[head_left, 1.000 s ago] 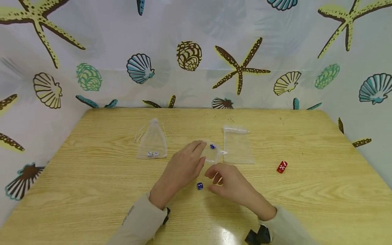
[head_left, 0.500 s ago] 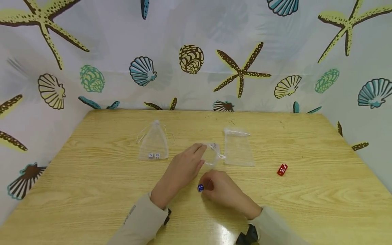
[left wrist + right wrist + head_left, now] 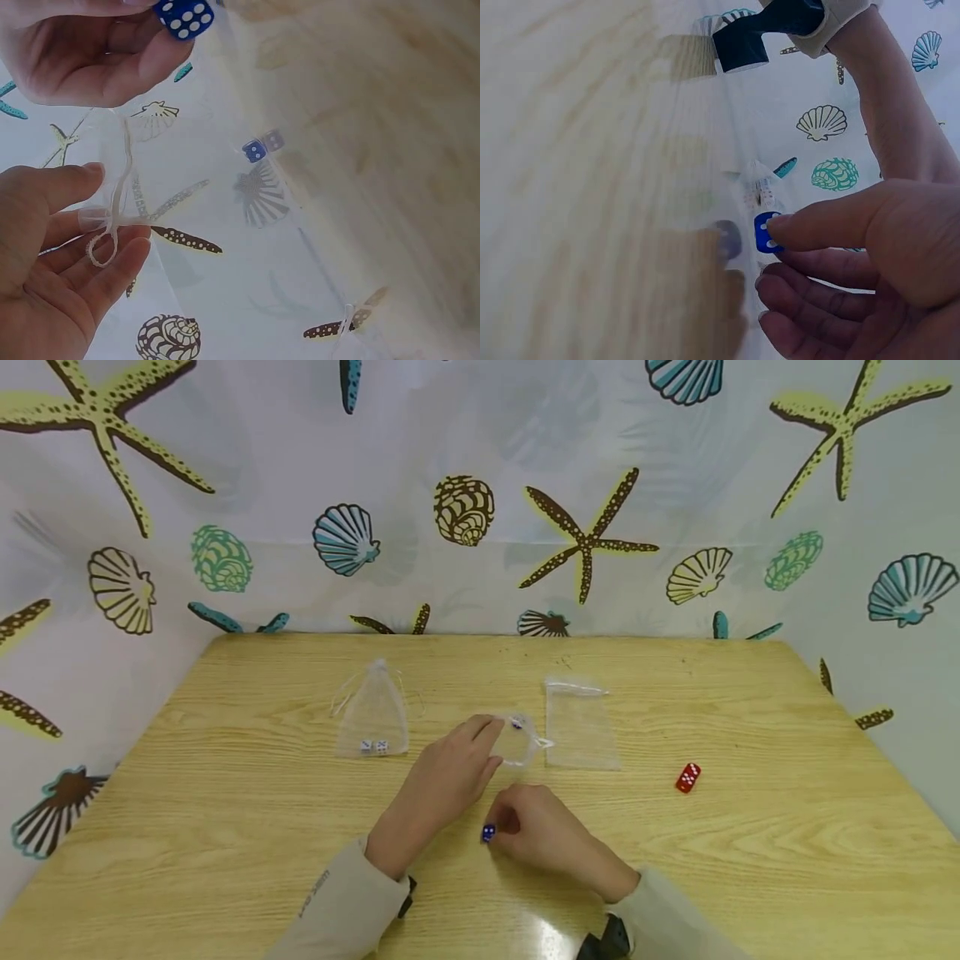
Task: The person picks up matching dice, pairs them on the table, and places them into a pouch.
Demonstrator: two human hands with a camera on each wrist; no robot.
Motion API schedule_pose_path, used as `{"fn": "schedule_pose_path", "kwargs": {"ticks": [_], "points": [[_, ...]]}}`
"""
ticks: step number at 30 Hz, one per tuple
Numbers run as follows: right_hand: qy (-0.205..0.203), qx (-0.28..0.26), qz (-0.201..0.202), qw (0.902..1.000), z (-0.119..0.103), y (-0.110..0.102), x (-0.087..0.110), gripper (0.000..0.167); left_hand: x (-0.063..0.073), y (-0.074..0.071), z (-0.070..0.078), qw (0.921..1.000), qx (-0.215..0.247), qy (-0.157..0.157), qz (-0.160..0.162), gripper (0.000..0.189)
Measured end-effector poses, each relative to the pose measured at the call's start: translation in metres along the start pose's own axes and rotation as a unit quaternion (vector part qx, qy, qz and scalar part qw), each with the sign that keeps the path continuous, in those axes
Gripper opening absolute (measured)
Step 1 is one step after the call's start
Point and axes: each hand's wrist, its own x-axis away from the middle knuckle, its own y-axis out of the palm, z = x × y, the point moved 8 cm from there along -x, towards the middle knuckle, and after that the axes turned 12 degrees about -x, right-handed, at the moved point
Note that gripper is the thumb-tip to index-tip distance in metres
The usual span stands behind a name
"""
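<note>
My right hand [image 3: 536, 822] pinches a blue die [image 3: 488, 833] with white pips between thumb and fingertip, near the tabletop. The left wrist view shows this die [image 3: 185, 19] at the top, several pips facing the camera. My left hand [image 3: 442, 768] holds the edge of a small sheer drawstring bag [image 3: 517, 745], thumb and fingers spread apart at its mouth. A looped white cord [image 3: 112, 240] hangs by the left fingertips. A second blue die [image 3: 517, 722] appears at the bag's far end, seen through the mesh.
Left of the hands lies a drawn-up sheer bag [image 3: 372, 710] with two white dice [image 3: 374, 747] inside. Another sheer bag [image 3: 581, 727] lies flat to the right. Red dice [image 3: 687, 777] sit farther right. A shell-patterned cloth [image 3: 480, 585] rises behind the table.
The right hand has come down to the near blue die and now pinches it, bringing it slightly toward the person. The left hand stays at the bag.
</note>
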Motion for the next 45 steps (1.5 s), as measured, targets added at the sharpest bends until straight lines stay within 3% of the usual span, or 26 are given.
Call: {"fn": "schedule_pose_path", "kwargs": {"ticks": [6, 14, 20, 24, 34, 45], "points": [[0.008, 0.026, 0.027, 0.9993, -0.01, -0.019, 0.007, 0.005, -0.001, -0.001, 0.001, 0.9999, -0.005, 0.005, 0.007, 0.043], [-0.028, 0.048, 0.093, 0.994, -0.031, -0.059, 0.016, 0.006, 0.0, -0.003, 0.004, 0.9999, -0.007, 0.008, 0.003, 0.043], [-0.046, 0.075, 0.179, 0.98, -0.034, -0.083, 0.019, 0.011, 0.0, -0.003, 0.008, 0.9999, 0.0, 0.013, 0.007, 0.043], [-0.056, 0.092, 0.218, 0.97, -0.032, -0.088, 0.02, 0.013, 0.0, -0.005, 0.013, 0.9996, 0.002, 0.026, 0.015, 0.043], [-0.049, 0.135, 0.218, 0.9655, -0.031, -0.08, 0.017, 0.015, 0.0, -0.012, 0.025, 0.9969, 0.014, 0.071, 0.032, 0.042], [-0.038, 0.142, 0.203, 0.9681, -0.029, -0.076, 0.017, 0.019, 0.001, -0.013, 0.025, 0.996, 0.028, 0.079, 0.028, 0.043]]}}
